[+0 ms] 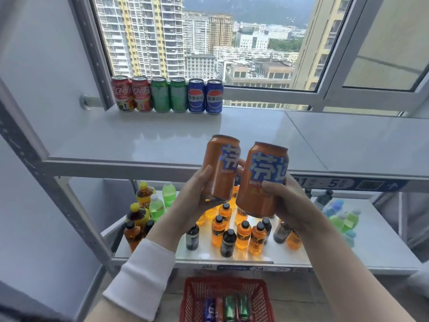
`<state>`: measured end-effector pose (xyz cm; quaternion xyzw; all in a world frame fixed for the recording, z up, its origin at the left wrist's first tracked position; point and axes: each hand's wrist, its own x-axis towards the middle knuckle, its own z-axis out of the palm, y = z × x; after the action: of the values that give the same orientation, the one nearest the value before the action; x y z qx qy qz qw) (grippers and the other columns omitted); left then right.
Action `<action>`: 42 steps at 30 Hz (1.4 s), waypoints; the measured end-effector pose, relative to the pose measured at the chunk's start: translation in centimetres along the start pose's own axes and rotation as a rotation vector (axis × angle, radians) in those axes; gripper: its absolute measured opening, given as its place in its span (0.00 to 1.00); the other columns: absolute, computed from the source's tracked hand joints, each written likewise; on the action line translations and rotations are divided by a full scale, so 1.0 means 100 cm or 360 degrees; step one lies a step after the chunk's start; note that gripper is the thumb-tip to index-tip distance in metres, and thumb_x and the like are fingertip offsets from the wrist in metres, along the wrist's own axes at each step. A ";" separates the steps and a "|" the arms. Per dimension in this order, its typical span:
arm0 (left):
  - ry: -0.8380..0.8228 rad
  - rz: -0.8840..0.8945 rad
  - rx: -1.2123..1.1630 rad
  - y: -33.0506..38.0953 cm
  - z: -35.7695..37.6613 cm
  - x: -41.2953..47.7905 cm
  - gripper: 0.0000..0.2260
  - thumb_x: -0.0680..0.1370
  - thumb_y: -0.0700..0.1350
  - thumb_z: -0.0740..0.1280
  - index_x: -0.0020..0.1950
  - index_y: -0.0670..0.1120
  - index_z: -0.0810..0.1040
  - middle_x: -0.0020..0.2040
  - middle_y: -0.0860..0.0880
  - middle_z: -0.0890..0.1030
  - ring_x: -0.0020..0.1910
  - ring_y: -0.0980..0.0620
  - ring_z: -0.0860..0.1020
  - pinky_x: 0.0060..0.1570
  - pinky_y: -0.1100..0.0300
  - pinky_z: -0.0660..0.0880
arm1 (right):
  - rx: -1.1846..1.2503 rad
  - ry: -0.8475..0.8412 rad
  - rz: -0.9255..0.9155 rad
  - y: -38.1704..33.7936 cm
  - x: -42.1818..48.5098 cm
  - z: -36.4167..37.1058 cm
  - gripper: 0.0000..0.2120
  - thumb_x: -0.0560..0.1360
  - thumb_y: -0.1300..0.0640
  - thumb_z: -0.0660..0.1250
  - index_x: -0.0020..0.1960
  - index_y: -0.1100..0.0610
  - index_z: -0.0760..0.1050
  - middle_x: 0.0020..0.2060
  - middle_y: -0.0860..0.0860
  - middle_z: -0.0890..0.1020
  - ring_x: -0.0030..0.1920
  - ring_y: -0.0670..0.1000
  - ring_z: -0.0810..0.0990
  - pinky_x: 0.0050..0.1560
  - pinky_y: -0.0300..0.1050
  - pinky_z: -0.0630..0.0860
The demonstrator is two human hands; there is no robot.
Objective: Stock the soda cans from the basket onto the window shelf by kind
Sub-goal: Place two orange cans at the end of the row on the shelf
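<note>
My left hand (193,197) grips one orange soda can (220,166) and my right hand (286,201) grips a second orange can (261,180). Both cans are upright, side by side, raised in front of the edge of the white window shelf (151,140). At the back left of the shelf stands a row by kind: two red cans (131,93), two green cans (169,95), two blue cans (205,96). The red basket (192,296) sits on the floor below, with blue, red and green cans lying inside.
A lower shelf (371,247) carries many small bottles of orange, dark, green and blue drinks. A grey metal upright (34,163) frames the shelving on the left. The open window frame (325,96) runs behind the top shelf, right of the can row.
</note>
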<state>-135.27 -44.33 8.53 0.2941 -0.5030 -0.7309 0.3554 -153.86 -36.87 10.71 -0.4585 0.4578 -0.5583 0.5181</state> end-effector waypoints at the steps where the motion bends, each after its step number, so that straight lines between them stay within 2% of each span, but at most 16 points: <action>1: -0.0001 -0.0003 0.0029 0.000 0.002 0.004 0.26 0.70 0.58 0.61 0.63 0.46 0.72 0.59 0.41 0.79 0.57 0.43 0.78 0.54 0.50 0.78 | -0.0005 0.0013 0.0003 -0.001 0.002 -0.002 0.49 0.49 0.44 0.81 0.64 0.62 0.69 0.55 0.57 0.81 0.54 0.56 0.81 0.51 0.53 0.79; 5: -0.0036 0.0059 0.0130 0.005 0.010 0.026 0.25 0.73 0.57 0.58 0.68 0.47 0.68 0.59 0.41 0.78 0.54 0.45 0.80 0.50 0.49 0.79 | -0.0052 0.0031 0.0002 -0.008 0.018 -0.018 0.50 0.51 0.45 0.81 0.66 0.62 0.67 0.58 0.59 0.79 0.58 0.58 0.79 0.55 0.56 0.78; 7: -0.0035 0.0129 0.0189 0.011 0.015 0.040 0.20 0.79 0.53 0.55 0.71 0.52 0.64 0.60 0.44 0.77 0.52 0.46 0.81 0.48 0.47 0.80 | -0.0082 0.0021 -0.0001 -0.013 0.028 -0.029 0.46 0.53 0.49 0.80 0.67 0.61 0.66 0.59 0.58 0.78 0.59 0.57 0.78 0.56 0.57 0.77; 9: -0.0025 0.0161 0.0251 0.015 0.021 0.056 0.19 0.81 0.51 0.52 0.73 0.56 0.59 0.61 0.47 0.76 0.51 0.47 0.82 0.47 0.47 0.80 | -0.0111 0.0042 -0.0016 -0.017 0.039 -0.042 0.41 0.56 0.52 0.75 0.66 0.60 0.67 0.56 0.55 0.80 0.56 0.55 0.80 0.52 0.53 0.79; 11: -0.0022 0.0169 0.0308 0.019 0.030 0.073 0.21 0.81 0.52 0.53 0.74 0.58 0.55 0.60 0.48 0.76 0.53 0.47 0.80 0.48 0.47 0.80 | -0.0141 0.0039 -0.0044 -0.022 0.051 -0.054 0.38 0.56 0.51 0.74 0.64 0.57 0.68 0.52 0.52 0.81 0.52 0.52 0.81 0.46 0.47 0.80; 13: 0.0004 0.0175 0.0378 0.023 0.040 0.090 0.28 0.75 0.57 0.59 0.74 0.58 0.54 0.62 0.47 0.75 0.56 0.45 0.79 0.51 0.45 0.79 | -0.0160 0.0030 -0.0077 -0.027 0.064 -0.065 0.39 0.56 0.50 0.74 0.65 0.57 0.68 0.53 0.52 0.81 0.52 0.52 0.81 0.45 0.46 0.80; 16: 0.0052 0.0219 0.0479 0.028 0.050 0.116 0.36 0.68 0.56 0.66 0.73 0.55 0.55 0.63 0.46 0.75 0.57 0.45 0.78 0.52 0.49 0.79 | -0.0147 0.0001 -0.0149 -0.035 0.085 -0.082 0.39 0.57 0.52 0.73 0.66 0.59 0.67 0.55 0.55 0.80 0.54 0.53 0.81 0.48 0.47 0.80; 19: 0.0118 0.0244 0.0490 0.034 0.054 0.143 0.32 0.70 0.52 0.68 0.71 0.53 0.58 0.61 0.48 0.76 0.57 0.49 0.78 0.55 0.52 0.77 | -0.0175 -0.0044 -0.0180 -0.045 0.105 -0.096 0.37 0.59 0.55 0.74 0.66 0.60 0.67 0.53 0.52 0.81 0.53 0.51 0.81 0.47 0.43 0.79; 23: 0.0119 0.0182 0.0537 0.045 0.047 0.173 0.33 0.67 0.54 0.70 0.69 0.52 0.61 0.63 0.46 0.76 0.60 0.46 0.76 0.64 0.45 0.71 | -0.0221 -0.0078 -0.0192 -0.052 0.131 -0.110 0.26 0.64 0.60 0.69 0.61 0.53 0.69 0.49 0.47 0.82 0.51 0.47 0.82 0.44 0.40 0.79; 26: 0.0013 0.0111 0.0484 0.052 0.042 0.192 0.31 0.70 0.52 0.67 0.71 0.50 0.61 0.64 0.46 0.75 0.62 0.45 0.74 0.65 0.44 0.69 | -0.0218 -0.0098 -0.0213 -0.055 0.148 -0.114 0.24 0.64 0.60 0.69 0.59 0.51 0.69 0.48 0.46 0.83 0.51 0.47 0.82 0.45 0.40 0.79; 29: -0.0056 0.0115 0.0440 0.055 0.039 0.210 0.28 0.73 0.48 0.66 0.71 0.48 0.60 0.63 0.46 0.75 0.61 0.46 0.75 0.64 0.46 0.70 | -0.0210 -0.0077 -0.0237 -0.055 0.163 -0.114 0.24 0.64 0.60 0.69 0.58 0.51 0.69 0.45 0.44 0.83 0.49 0.46 0.82 0.44 0.40 0.79; 32: -0.0036 0.0128 0.0475 0.057 0.036 0.230 0.34 0.67 0.49 0.70 0.71 0.48 0.60 0.62 0.45 0.76 0.60 0.46 0.76 0.63 0.47 0.72 | -0.0198 -0.0030 -0.0268 -0.052 0.177 -0.115 0.26 0.62 0.61 0.71 0.58 0.53 0.69 0.47 0.47 0.83 0.49 0.48 0.82 0.45 0.42 0.79; 37: -0.0006 0.0084 0.0499 0.060 0.020 0.266 0.26 0.71 0.42 0.70 0.66 0.47 0.63 0.62 0.43 0.75 0.61 0.44 0.74 0.64 0.44 0.70 | -0.0192 0.0047 -0.0213 -0.050 0.202 -0.120 0.35 0.57 0.54 0.74 0.63 0.57 0.69 0.52 0.52 0.82 0.53 0.51 0.81 0.50 0.45 0.79; 40: -0.0068 0.0075 0.0499 0.065 0.008 0.282 0.31 0.68 0.45 0.73 0.67 0.44 0.65 0.61 0.43 0.76 0.60 0.45 0.75 0.62 0.50 0.72 | -0.0230 0.0145 -0.0208 -0.048 0.218 -0.128 0.31 0.58 0.58 0.74 0.59 0.54 0.70 0.48 0.50 0.82 0.48 0.46 0.82 0.48 0.41 0.79; 42: -0.0099 0.0072 0.0542 0.067 0.001 0.292 0.26 0.69 0.43 0.72 0.65 0.44 0.68 0.58 0.46 0.78 0.56 0.49 0.77 0.56 0.57 0.74 | -0.0273 0.0201 -0.0190 -0.044 0.229 -0.135 0.29 0.59 0.60 0.74 0.58 0.53 0.70 0.48 0.50 0.81 0.48 0.46 0.82 0.48 0.40 0.79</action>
<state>-150.63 -69.66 12.83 0.3160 -0.6367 -0.6357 0.3010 -168.88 -59.05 13.73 -0.4916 0.5074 -0.5748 0.4130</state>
